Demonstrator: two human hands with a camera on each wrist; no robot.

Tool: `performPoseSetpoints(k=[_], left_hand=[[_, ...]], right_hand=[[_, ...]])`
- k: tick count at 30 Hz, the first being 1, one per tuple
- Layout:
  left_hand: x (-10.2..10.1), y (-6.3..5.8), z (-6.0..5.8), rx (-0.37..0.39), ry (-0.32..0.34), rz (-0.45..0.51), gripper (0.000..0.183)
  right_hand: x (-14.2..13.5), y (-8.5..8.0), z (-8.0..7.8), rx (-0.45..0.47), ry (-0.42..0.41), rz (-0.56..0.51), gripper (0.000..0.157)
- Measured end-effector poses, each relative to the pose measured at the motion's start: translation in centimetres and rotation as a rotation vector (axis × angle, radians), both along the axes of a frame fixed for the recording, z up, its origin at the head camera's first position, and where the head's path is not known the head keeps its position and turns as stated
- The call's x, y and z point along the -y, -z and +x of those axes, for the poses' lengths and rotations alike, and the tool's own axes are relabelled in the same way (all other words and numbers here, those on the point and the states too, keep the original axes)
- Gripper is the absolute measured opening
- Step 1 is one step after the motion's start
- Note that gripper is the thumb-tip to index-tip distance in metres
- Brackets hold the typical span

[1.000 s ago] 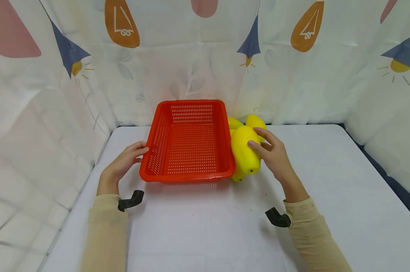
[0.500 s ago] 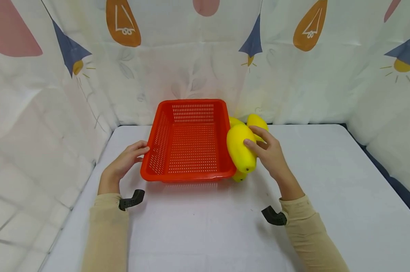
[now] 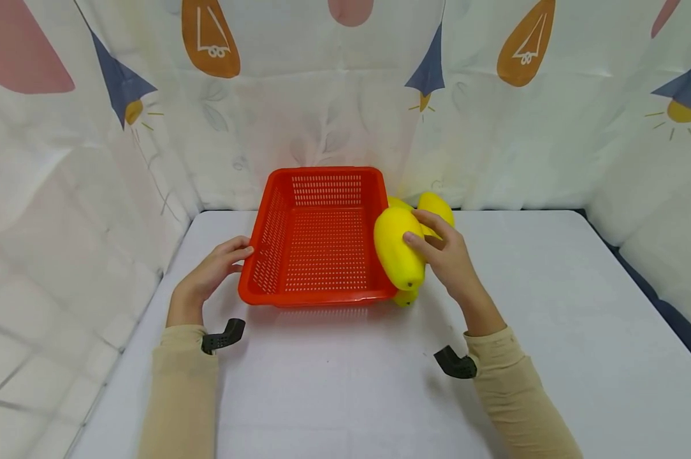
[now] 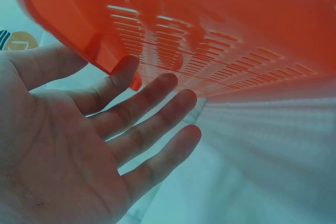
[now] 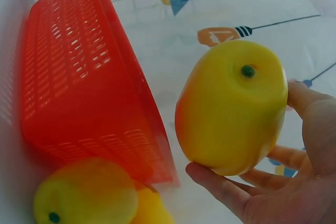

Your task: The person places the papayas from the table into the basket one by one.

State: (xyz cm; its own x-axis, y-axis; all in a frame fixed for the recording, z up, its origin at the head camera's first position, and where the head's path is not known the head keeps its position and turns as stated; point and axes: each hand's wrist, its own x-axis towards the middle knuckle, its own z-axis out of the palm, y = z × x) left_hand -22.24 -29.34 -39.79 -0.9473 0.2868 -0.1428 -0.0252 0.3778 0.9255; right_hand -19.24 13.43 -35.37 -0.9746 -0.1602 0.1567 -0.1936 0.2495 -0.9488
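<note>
A red plastic basket (image 3: 313, 299) with slotted walls stands at the back of the table, its inside bare in the head view. At its left rim is my left hand (image 3: 210, 271), thumb and index finger pinching the edge; the other fingers (image 4: 157, 145) spread below it in the left wrist view. My right hand (image 3: 445, 255) grips a large yellow mango (image 3: 399, 248) between thumb and fingers. This mango (image 5: 231, 108) is raised beside the basket's right rim, overlapping it in the head view. More yellow mangoes (image 3: 435, 205) lie behind and below, partly hidden.
A white tabletop (image 3: 334, 382) spreads in front of the basket and to the right. White patterned curtains (image 3: 334, 95) hang close behind the table and on both sides. A lower mango (image 5: 86, 195) lies against the basket's outer wall in the right wrist view.
My right hand has lifted the mango a little and carried it left, from beside the basket to over its right rim. The left hand stays at the left rim.
</note>
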Motion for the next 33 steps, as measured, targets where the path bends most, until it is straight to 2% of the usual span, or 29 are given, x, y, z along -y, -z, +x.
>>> performPoseSetpoints(k=[15,33], left_hand=[[0.1,0.1,-0.1,-0.011,0.009,0.006,0.044],[0.1,-0.1,0.1,-0.007,0.001,0.005,0.044]], right_hand=[[1.5,-0.6,0.1,0.007,-0.032,-0.036,0.055],[2.7,-0.6,-0.1,-0.008,-0.041,-0.003,0.052]])
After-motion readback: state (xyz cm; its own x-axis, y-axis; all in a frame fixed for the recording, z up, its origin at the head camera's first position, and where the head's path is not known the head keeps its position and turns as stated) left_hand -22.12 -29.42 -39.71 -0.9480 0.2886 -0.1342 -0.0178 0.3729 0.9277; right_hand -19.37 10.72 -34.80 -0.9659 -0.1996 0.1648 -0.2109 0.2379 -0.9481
